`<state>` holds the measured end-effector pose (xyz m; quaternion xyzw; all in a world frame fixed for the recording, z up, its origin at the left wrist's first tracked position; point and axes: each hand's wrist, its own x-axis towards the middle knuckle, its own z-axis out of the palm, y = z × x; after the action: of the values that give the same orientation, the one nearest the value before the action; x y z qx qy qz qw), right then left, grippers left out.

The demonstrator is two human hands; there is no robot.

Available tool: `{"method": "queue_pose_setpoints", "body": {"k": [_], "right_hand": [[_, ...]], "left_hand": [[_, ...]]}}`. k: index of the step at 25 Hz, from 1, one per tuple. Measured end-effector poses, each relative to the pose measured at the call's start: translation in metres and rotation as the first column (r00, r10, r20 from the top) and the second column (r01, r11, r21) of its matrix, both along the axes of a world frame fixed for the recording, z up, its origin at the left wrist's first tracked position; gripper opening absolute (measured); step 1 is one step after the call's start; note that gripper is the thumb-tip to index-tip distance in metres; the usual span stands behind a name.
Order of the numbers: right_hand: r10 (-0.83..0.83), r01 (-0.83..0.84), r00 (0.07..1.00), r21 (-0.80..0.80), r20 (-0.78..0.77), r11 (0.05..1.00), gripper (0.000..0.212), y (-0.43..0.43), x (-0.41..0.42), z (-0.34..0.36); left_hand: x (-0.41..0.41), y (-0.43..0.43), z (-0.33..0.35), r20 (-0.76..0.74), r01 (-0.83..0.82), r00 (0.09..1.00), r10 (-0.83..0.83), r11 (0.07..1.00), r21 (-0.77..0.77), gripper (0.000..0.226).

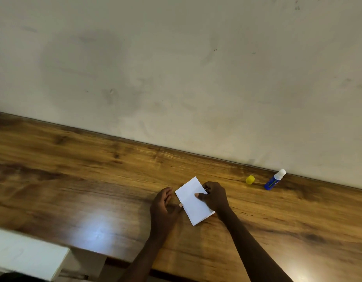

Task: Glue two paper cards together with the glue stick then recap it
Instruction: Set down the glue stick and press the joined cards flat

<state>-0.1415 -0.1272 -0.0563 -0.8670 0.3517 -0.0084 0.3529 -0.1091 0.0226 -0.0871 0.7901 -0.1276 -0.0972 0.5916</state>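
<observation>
Cards [194, 210] lie as one white rectangle on the desk [94, 180], set slantwise to its edges, near the middle of the view and closer to the near side than to the wall [176, 68]. A faint line crosses the white face; whether it is the edge of an upper sheet cannot be told. The right hand [214, 197] grips the cards at their far right edge, thumb laid on top and the other fingers curled at the edge. The left hand [162, 206] lies on the desk just beside the cards' left edge, its fingers loose and holding nothing, and only the thumb tip touches the paper. Well apart to the right, close to where desk meets wall, the glue stick [274, 180] stands on its base: a blue tube with its white tip bare. The yellow cap [250, 179] sits on the desk just to its left, apart from it. The desk is brown wood-grain with dark streaks and knots, and a pale patch of reflected light [98, 231] shows left of the left forearm. The wall is off-white and plain, marked with grey smudges and a few small specks. At the lower left corner, past the near edge of the desk, a white flat-topped block [23, 255] shows, blurred.
</observation>
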Motion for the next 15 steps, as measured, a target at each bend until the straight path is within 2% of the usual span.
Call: {"method": "queue_pose_setpoints", "body": {"k": [5,9,15], "right_hand": [[0.007,-0.007,1.0,-0.017,-0.017,1.0,0.033,0.001,0.002,-0.005],[0.009,-0.01,0.999,-0.044,-0.03,0.999,0.033,0.002,0.002,-0.009],[0.004,-0.006,1.0,-0.097,-0.026,0.995,0.031,0.007,0.003,-0.015]], "left_hand": [[0.0,0.0,-0.002,0.071,0.012,0.997,-0.017,0.998,0.068,0.057],[-0.001,-0.002,-0.004,0.128,0.053,0.989,-0.08,0.978,0.202,0.046],[-0.003,-0.006,-0.006,0.156,0.09,0.978,-0.137,0.958,0.273,0.03]]}}
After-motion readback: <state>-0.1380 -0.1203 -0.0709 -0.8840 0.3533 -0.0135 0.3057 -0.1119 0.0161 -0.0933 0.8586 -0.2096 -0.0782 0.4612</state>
